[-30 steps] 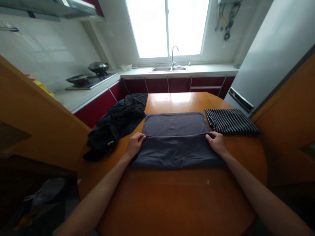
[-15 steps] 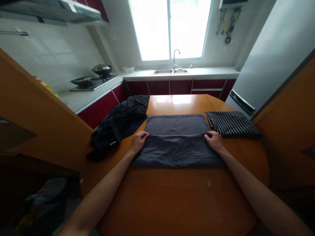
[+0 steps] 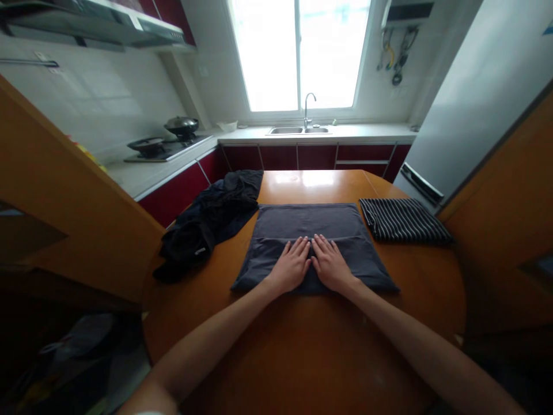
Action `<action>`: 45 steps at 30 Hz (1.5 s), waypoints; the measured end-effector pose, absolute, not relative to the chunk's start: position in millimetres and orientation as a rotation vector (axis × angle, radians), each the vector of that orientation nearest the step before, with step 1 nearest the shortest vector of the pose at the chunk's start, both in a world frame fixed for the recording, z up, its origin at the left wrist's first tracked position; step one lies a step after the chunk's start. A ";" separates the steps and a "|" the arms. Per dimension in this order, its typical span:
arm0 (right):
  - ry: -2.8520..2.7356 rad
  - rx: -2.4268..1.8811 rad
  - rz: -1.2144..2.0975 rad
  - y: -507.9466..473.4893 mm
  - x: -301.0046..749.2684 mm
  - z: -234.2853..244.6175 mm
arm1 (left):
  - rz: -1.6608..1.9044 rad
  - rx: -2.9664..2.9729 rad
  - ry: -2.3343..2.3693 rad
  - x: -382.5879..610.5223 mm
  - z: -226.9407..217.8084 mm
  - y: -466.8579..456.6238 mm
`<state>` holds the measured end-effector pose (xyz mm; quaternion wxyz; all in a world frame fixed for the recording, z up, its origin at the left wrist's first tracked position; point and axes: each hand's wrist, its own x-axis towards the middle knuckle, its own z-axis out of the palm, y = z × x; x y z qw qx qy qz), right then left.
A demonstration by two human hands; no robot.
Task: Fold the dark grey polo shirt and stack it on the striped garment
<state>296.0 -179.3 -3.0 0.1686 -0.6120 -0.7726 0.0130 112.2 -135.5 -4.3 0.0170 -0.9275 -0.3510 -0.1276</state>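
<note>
A dark grey garment lies on the wooden table in front of me, its near part folded over so that an edge runs across its middle. My left hand rests flat on the folded layer, fingers stretched out and pointing away from me. Beside it, almost touching at the fingertips, my right hand lies flat on the same cloth. Both palms press on the middle of the fold, hiding part of the edge. Neither hand grips anything.
Crumpled dark clothes lie at the table's left. A folded black-and-white striped cloth lies on the right. Beyond the table are a counter with a sink, a stove with pans and a tall fridge.
Both hands have let go of the fold's left and right ends and moved inward to the middle of the garment. Their fingers have opened out flat. The view has shifted slightly.
</note>
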 end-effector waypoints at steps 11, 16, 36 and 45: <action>-2.090 -2.003 0.140 -172.7 357.3 -29.1 | -0.298 -2.767 -1.534 65.6 -20.7 -106.3; -1.990 -2.077 0.057 -173.6 401.0 -41.9 | -0.367 -2.668 -1.741 10.0 -29.7 -83.5; -2.275 -1.729 0.138 -208.3 334.8 -20.2 | -0.252 -2.855 -1.251 65.8 -15.2 -155.2; -2.089 -2.019 0.064 -234.7 428.5 -36.3 | -0.291 -2.786 -1.323 -21.0 -22.3 -162.1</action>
